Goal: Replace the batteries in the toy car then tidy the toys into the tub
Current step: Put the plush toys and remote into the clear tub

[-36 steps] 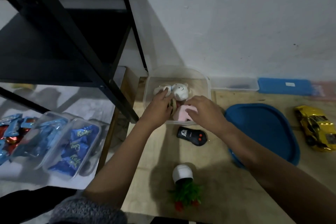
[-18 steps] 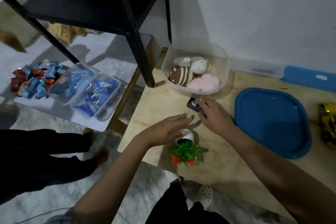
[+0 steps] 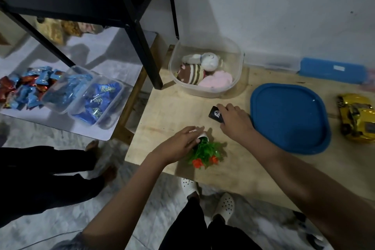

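Right hand (image 3: 235, 123) curls round black remote (image 3: 215, 113); left hand (image 3: 181, 142) flat, gripping nothing, over tipped plant pot (image 3: 203, 138). Risk: pot rolls from loose palm, off table (image 3: 162, 115) edge just behind it.

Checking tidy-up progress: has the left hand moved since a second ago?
Yes. The left hand has left the tub and come back toward the person, now over the tipped toy plant.

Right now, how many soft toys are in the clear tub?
3, all inside the tub: a white one at the back, a brown striped one front left, and a pink one front right. Others may lie hidden beneath them.
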The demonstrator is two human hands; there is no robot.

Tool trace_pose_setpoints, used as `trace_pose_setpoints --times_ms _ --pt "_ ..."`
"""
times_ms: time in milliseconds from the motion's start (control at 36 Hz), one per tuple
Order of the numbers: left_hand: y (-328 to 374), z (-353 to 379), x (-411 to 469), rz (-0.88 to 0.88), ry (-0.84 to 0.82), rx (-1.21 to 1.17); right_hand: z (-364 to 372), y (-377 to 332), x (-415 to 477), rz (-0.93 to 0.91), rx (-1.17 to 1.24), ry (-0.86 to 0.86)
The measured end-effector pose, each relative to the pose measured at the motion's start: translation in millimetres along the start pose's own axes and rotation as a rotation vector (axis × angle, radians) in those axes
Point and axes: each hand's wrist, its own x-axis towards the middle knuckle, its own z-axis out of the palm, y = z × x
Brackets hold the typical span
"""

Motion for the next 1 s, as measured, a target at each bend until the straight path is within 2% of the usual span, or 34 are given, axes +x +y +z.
trace_pose_setpoints --times_ms 222,306,389,472,639,917,1000 --pt "-3.2 15.7 -13.1 -0.044 0.004 -0.107 -21.5 12.0 -15.6 0.045 0.222 0.113" --pt "-3.0 18.3 -13.7 -0.048 -0.039 -0.124 -34.4 16.9 -20.2 0.082 0.335 0.221" --pt "-1.9 20.4 -11.5 -0.043 -0.051 -0.082 -44.8 22.4 -27.5 0.11 0.574 0.357" --pt "0.3 24.7 -8.1 -0.018 0.022 -0.02 -52.9 28.3 -35.8 0.15 0.812 0.438" --pt "2.3 33.0 -2.4 0.038 0.176 0.069 -67.0 48.7 -49.2 0.194 0.998 0.514" --pt "11.9 41.1 -5.9 -0.059 0.331 -0.119 -81.7 83.7 -68.8 0.399 1.23 0.64" --pt "12.2 39.4 -9.6 -0.071 0.369 -0.225 -90.4 95.9 -73.0 0.46 1.399 0.677"
